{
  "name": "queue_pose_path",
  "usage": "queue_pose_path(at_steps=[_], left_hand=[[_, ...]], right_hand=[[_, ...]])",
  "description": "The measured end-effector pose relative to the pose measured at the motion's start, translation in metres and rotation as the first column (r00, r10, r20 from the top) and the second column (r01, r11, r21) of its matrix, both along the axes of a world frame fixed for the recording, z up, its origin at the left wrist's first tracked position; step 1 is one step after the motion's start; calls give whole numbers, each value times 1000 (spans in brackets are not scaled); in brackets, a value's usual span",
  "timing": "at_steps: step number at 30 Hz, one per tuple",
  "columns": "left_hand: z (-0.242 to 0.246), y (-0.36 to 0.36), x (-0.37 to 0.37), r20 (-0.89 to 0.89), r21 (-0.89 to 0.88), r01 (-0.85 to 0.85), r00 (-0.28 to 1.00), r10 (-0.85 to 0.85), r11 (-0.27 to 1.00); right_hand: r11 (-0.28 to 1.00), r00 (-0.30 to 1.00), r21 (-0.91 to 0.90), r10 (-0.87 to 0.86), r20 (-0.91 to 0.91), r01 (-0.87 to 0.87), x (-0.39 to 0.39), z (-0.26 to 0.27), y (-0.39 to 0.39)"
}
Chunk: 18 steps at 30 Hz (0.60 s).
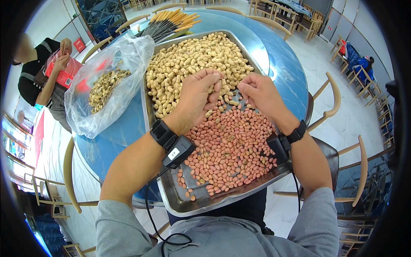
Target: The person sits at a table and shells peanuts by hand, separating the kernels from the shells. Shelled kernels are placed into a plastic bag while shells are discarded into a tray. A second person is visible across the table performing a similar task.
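Note:
A large metal tray (205, 204) rests partly on the table and reaches over my lap. Unshelled peanuts (192, 54) are heaped at its far end, and reddish peanut kernels (228, 151) spread over the near part. Above the border between the two, my left hand (196, 94) has curled fingers, its thumb against the index finger. My right hand (260, 91) is just to the right, thumb and index finger pinched together. The fingers hide whatever may be between them. A clear plastic bag (80, 114) with empty peanut shells (107, 86) lies left of the tray.
Skewers with wooden handles (175, 21) lie behind the tray on the round blue table (285, 61). A person (41, 77) at left holds a red package (65, 72). Wooden chairs (332, 96) surround the table. Black devices (179, 151) with cables are strapped to my wrists.

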State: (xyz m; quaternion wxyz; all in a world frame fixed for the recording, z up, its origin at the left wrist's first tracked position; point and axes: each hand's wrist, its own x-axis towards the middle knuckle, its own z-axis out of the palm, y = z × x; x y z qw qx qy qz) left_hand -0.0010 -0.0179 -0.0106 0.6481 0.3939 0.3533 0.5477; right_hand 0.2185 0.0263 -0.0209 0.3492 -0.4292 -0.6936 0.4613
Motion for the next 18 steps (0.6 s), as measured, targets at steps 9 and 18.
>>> queue_pose_path(at_steps=[9,18], left_hand=[[-3,-4,11,-275,200,74,961,-17,977],[-5,-6,12,-569,368,115,812,125,923]], right_hand=[[954,931,-229,108,-347,-196,-2,14,-19],[930,920,-258,159,-359,-262,1,4,-17]])
